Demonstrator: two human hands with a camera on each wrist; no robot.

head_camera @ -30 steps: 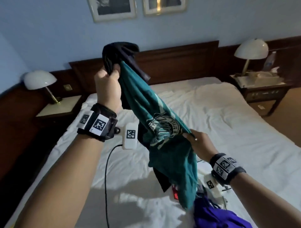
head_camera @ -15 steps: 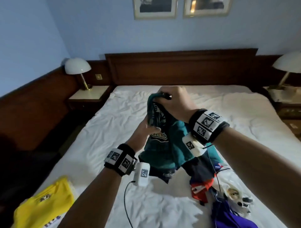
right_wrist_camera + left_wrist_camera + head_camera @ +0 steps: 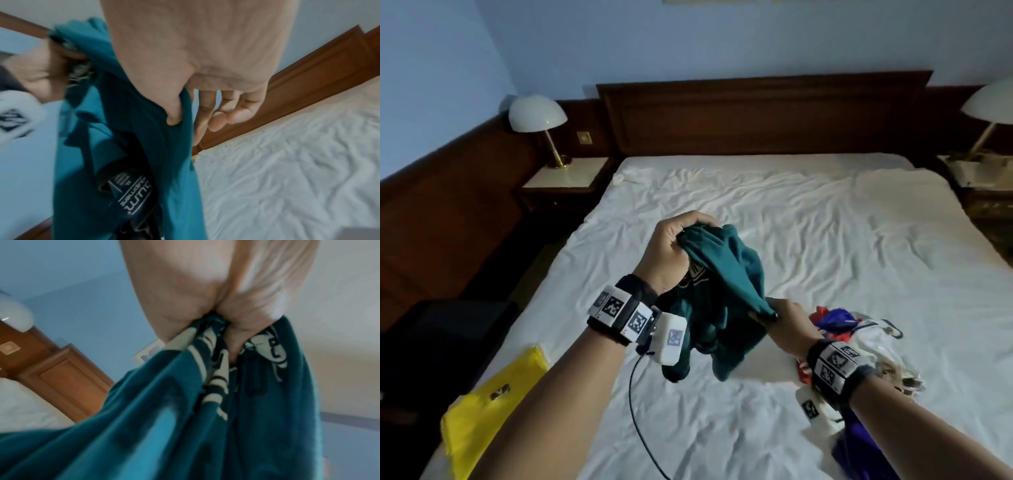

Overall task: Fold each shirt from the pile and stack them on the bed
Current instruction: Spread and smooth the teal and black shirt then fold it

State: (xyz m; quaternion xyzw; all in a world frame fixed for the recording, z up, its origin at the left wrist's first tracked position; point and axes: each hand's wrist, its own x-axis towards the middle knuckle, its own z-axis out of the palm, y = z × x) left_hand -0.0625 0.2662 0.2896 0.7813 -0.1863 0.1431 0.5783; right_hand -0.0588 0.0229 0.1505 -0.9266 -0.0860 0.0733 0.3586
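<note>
A teal shirt with a white and black print hangs bunched in the air above the white bed. My left hand grips a handful of its fabric at the top; in the left wrist view the fingers are closed tight in the teal shirt. My right hand is lower and to the right and pinches an edge of the shirt. In the right wrist view the thumb presses the teal shirt while the other fingers stay loose.
A pile of red, blue, purple and white clothes lies on the bed under my right wrist. A yellow shirt lies at the bed's near left edge. Nightstands with lamps flank the wooden headboard. A black cable hangs from my left wrist.
My left hand has come down from head height to mid-bed level. My right hand moved from on top of the shirt to its lower right edge, drawing the fabric apart.
</note>
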